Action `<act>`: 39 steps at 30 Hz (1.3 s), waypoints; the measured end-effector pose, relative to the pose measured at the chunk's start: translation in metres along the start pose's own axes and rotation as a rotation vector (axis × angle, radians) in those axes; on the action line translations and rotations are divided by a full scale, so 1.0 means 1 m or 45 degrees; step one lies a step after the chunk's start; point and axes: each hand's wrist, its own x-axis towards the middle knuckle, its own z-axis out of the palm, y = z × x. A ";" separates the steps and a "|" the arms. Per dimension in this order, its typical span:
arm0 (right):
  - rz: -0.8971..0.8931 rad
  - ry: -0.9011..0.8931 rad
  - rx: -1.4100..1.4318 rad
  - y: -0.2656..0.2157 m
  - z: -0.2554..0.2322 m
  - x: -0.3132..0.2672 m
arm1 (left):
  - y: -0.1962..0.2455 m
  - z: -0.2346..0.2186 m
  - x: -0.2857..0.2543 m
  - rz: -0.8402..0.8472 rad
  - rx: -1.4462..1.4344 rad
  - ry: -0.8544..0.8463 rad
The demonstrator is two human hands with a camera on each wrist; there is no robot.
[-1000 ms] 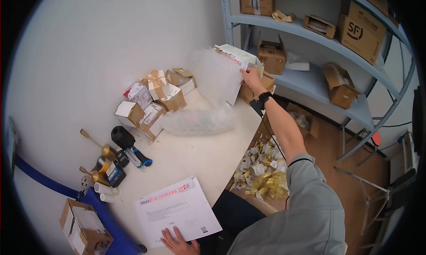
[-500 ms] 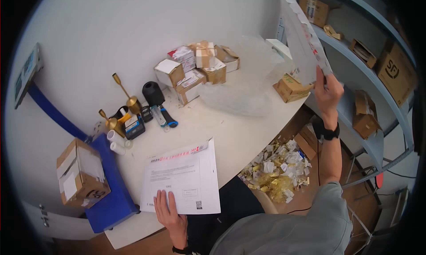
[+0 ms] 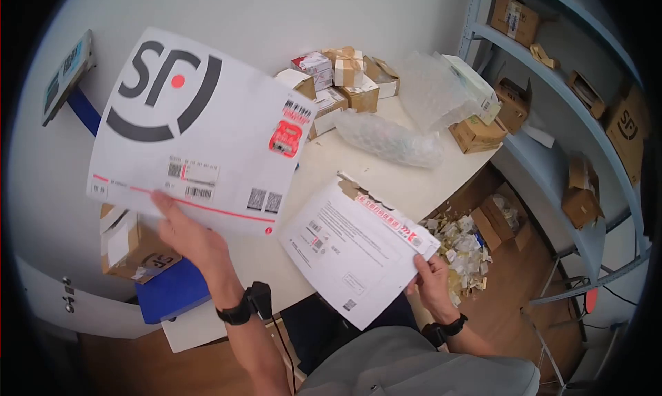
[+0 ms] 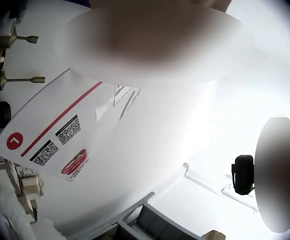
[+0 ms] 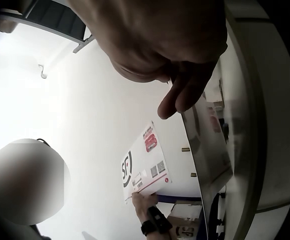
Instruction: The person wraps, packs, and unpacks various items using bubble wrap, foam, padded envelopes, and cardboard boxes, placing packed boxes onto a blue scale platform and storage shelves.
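My left hand (image 3: 194,239) grips the lower edge of a white SF cardboard envelope (image 3: 207,127), raised at the left with its big logo, red sticker and barcodes showing. The right hand (image 3: 432,284) pinches the right edge of a second white envelope (image 3: 348,248), printed with text. It is tilted above the table front, and its top edge is torn, with brown card showing. In the right wrist view, the fingers (image 5: 171,102) lie along this envelope's edge, and the SF envelope (image 5: 147,162) is farther off. The left wrist view shows the SF envelope's printed corner (image 4: 60,132).
Small cardboard boxes (image 3: 358,96) and bubble wrap (image 3: 393,141) lie at the table's back. A taped box (image 3: 138,251) rests on the blue scale (image 3: 176,292) at left. Shelves (image 3: 545,72) stand at right, with paper scraps (image 3: 469,258) on the floor below.
The envelope under my left hand has left the table, and that hand now holds an SF envelope up at the left. My right hand has come down and back from the far right with an envelope.
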 end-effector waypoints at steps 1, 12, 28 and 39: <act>0.070 -0.033 0.036 0.023 0.012 -0.004 | -0.003 0.015 -0.001 -0.053 -0.033 -0.074; 1.044 -1.205 -0.564 0.068 0.059 -0.019 | -0.180 0.090 -0.130 -1.149 0.133 -0.456; -1.234 -1.481 -1.661 0.013 0.113 0.124 | -0.057 -0.141 -0.153 0.261 1.562 -1.545; -1.835 -1.686 -1.792 0.041 0.104 0.158 | -0.053 -0.156 -0.139 0.247 1.604 -1.771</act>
